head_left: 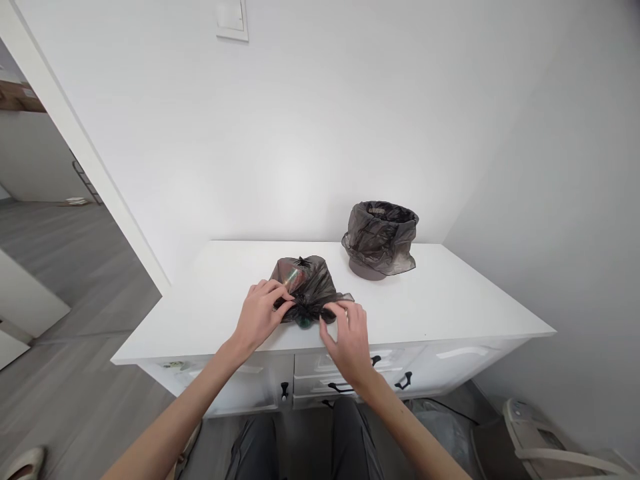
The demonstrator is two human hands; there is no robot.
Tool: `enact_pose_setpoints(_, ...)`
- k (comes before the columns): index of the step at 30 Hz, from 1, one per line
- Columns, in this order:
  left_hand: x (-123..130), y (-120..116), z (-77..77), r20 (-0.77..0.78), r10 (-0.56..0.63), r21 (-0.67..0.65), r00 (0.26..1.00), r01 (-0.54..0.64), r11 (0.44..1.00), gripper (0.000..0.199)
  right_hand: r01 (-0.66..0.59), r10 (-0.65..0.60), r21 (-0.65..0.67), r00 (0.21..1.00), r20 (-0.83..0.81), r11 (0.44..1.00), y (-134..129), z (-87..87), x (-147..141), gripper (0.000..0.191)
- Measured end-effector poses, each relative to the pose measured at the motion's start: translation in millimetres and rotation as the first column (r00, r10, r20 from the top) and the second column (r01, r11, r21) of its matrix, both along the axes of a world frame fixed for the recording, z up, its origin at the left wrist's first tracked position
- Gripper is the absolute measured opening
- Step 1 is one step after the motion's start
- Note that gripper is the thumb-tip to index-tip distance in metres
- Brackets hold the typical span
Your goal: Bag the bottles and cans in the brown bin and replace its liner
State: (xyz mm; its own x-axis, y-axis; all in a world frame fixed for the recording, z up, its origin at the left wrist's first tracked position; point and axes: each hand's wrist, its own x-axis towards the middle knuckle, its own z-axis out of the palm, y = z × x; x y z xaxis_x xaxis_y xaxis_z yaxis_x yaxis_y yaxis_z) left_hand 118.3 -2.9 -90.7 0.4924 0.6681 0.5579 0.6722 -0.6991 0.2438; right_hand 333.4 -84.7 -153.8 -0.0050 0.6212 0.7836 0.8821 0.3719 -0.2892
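Note:
A thin black garbage bag (320, 280) lies on the white cabinet top, gathered and twisted near its front. Through its plastic show a reddish shiny item and something green, too veiled to name. My left hand (261, 308) pinches the gathered plastic from the left, thumb and forefinger together. On the other side my right hand (350, 333) grips a loose end of the same bag between thumb and fingers. Behind and to the right stands a small trash can (367, 271), lined with another black bag (380, 240) folded over its rim.
The white cabinet (440, 313) has drawers and doors with black handles below its top. A white wall rises behind it, bearing a switch (231, 17). A beige appliance (540, 440) stands on the floor at right, near a clear plastic bag (440, 427). A doorway opens at left.

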Motion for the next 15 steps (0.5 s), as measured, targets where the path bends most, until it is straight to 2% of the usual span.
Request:
enact_pose_setpoints(4,9.5,-4.0,4.5,0.209,-0.023,-0.092,0.978,0.043,0.995,0.011,-0.123,0.114,-0.167,0.991,-0.064,0.978,-13.0,-18.1,-17.4,0.026)
enact_pose_setpoints(8,20.2,-12.5,11.2,0.367,-0.050,-0.178,0.929,0.123,0.976,0.012,-0.068,-0.009,-0.356,0.978,-0.209,0.932,-6.7,-21.1,-34.3,0.043)
enact_pose_setpoints(12,20.7,-13.0,13.0,0.470,0.010,-0.260,0.883,0.128,0.957,0.013,-0.046,-0.047,-0.410,0.975,-0.216,0.911,2.6,-12.8,-39.2,0.020)
enact_pose_setpoints(15,11.7,-3.0,11.2,0.604,0.127,-0.350,0.787,0.118,0.929,0.020,-0.072,-0.010,-0.403,0.980,-0.198,0.913,-0.1,-11.9,-32.6,0.013)
